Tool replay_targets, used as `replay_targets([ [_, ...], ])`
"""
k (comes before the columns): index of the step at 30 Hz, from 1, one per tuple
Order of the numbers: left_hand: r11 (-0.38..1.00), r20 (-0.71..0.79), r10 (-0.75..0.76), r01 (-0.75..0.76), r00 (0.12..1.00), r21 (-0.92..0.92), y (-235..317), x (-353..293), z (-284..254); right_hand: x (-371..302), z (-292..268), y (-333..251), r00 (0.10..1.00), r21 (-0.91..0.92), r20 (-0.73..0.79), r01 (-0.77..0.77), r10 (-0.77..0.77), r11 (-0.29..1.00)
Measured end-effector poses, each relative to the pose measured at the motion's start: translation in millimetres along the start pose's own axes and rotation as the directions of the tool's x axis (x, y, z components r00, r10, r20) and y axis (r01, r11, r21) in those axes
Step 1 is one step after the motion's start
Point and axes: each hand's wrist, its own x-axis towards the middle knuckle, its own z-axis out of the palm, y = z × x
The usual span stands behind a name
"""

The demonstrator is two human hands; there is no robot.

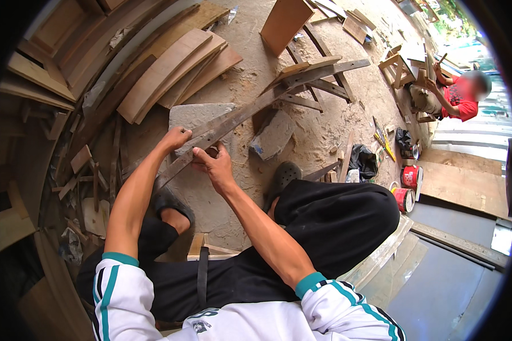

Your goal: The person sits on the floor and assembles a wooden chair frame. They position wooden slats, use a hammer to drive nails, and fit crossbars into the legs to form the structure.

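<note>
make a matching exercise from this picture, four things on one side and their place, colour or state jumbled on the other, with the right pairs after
Things:
1. right hand
2. stacked boards
3. co-worker's shirt
4. clogs

Place, colour or state:
A. dark, with small holes
B. red
C. touching the long wooden piece
D. upper left of the picture

Pairs: 1-C, 2-D, 3-B, 4-A

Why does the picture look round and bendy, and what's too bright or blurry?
Head view: the wide fisheye lens bends things near the rim and leaves dark corners; head view: glare whitens the upper right, around the co-worker, whose head is blurred.
</note>
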Motion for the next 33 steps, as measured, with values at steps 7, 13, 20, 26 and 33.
replay_targets([
  [7,0.998,0.088,-0.021,0.026,0.996,-0.056,13,1,-9,12,5,5,1.0,-0.013,-0.008,0.003,-0.003,1.0],
  [13,0.998,0.107,-0.026,0.032,0.994,-0.054,0,12,-18,21,15,14,0.999,0.001,-0.023,0.048,-0.048,0.999],
  [20,0.999,0.108,-0.021,0.025,0.994,-0.035,-1,15,-13,23,21,22,0.997,0.01,-0.038,0.07,-0.069,0.998],
  [26,0.999,0.1,-0.02,0.022,0.995,-0.025,10,8,-14,28,12,25,0.996,-0.017,-0.046,0.081,-0.082,0.997],
  [33,0.999,0.079,0.021,-0.025,0.997,0.044,3,10,-17,20,15,34,0.995,-0.066,-0.047,0.081,-0.084,0.994],
])
